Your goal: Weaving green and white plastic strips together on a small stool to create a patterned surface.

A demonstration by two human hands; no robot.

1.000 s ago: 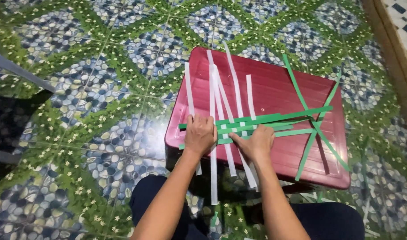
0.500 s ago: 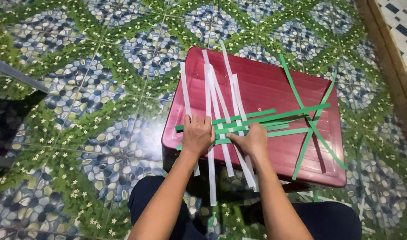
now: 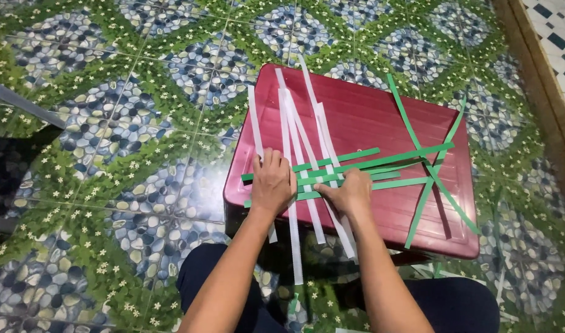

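Both hands, left hand (image 3: pixel 273 183) and right hand (image 3: pixel 347 192), press flat, fingers released, on crossed white paper strips (image 3: pixel 293 132) and green paper strips (image 3: pixel 381 161) atop a dark red plastic counter (image 3: pixel 362 117).

Bright, even light from above, soft glare on the glossy floor tiles (image 3: pixel 140 185), sharp focus throughout.

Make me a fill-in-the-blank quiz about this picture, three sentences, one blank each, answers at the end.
1. Both hands, the left hand and the right hand, press on paper strips lying on a ____ plastic stool.
2. The strips running away from the person are white; those crossing them sideways are ____.
3. The stool stands on a floor of patterned ____.

Missing words: red; green; tiles
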